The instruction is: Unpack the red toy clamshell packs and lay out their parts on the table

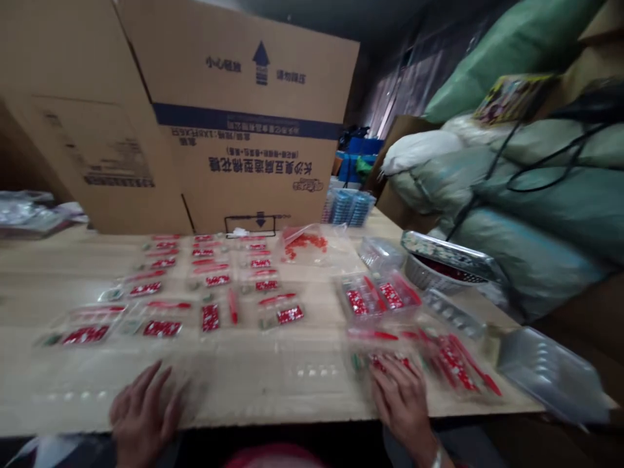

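Note:
Near the front edge of the table, my left hand (145,406) rests palm down with its fingers apart and nothing visible in it. A clear plastic tray (80,395) lies under and beside it. My right hand (402,396) reaches over a clear tray with a red patterned packet (375,361), fingertips touching the packet. Its fingers are stretched out; the contact underneath is hidden. Just right of that hand is a loose group of red packets and red plastic sticks (455,364). Another clear tray (316,372) lies between my hands. Motion blurs both hands.
Several filled trays (163,328) stand in rows across the table (29,276). A big cardboard box (253,149) stands behind them. A bag of orange-red pieces (305,246), a white basket (439,273) and clear containers (550,370) are to the right. Green sacks (526,240) are piled beyond.

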Action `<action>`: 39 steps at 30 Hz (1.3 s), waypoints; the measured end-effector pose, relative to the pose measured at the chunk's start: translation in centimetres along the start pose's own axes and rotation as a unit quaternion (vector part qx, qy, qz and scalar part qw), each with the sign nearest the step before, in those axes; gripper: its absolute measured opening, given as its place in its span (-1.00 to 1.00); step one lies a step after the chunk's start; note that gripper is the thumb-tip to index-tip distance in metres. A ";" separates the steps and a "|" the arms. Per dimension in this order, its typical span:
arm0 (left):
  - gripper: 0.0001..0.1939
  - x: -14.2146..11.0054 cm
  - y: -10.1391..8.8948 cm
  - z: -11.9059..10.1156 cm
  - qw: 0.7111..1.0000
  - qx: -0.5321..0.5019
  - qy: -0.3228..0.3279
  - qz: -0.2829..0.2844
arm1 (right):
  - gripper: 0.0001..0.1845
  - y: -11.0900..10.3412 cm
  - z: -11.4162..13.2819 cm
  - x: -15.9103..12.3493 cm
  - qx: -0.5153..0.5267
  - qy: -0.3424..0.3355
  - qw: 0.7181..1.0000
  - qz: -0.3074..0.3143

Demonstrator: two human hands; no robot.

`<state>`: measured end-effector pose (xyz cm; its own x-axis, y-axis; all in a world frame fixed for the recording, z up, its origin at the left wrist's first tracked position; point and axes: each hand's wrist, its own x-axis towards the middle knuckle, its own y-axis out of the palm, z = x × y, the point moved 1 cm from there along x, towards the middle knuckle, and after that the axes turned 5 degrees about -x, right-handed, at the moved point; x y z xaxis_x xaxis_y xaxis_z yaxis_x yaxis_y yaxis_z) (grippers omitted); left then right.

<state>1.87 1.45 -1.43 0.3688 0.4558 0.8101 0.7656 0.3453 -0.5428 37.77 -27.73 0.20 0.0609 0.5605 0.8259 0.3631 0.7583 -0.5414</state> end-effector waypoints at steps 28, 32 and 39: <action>-0.58 0.4 0.0 -2.1 0.990 0.054 -0.064 0.117 | -0.69 2.5 1.6 -1.7 0.077 0.198 0.977 0.016; -0.60 0.5 0.0 -2.2 0.989 0.059 -0.063 0.121 | -0.72 2.6 1.6 -1.7 0.076 0.212 0.974 0.013; -0.59 0.7 0.1 -2.1 0.989 0.057 -0.066 0.117 | -0.74 2.5 1.8 -1.3 0.089 0.213 0.973 0.026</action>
<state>3.32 0.03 -0.47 0.4517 0.6344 0.6273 0.6001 0.3043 -0.7398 36.95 -25.98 -2.45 0.4688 0.4386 0.7667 0.1844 0.8003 -0.5706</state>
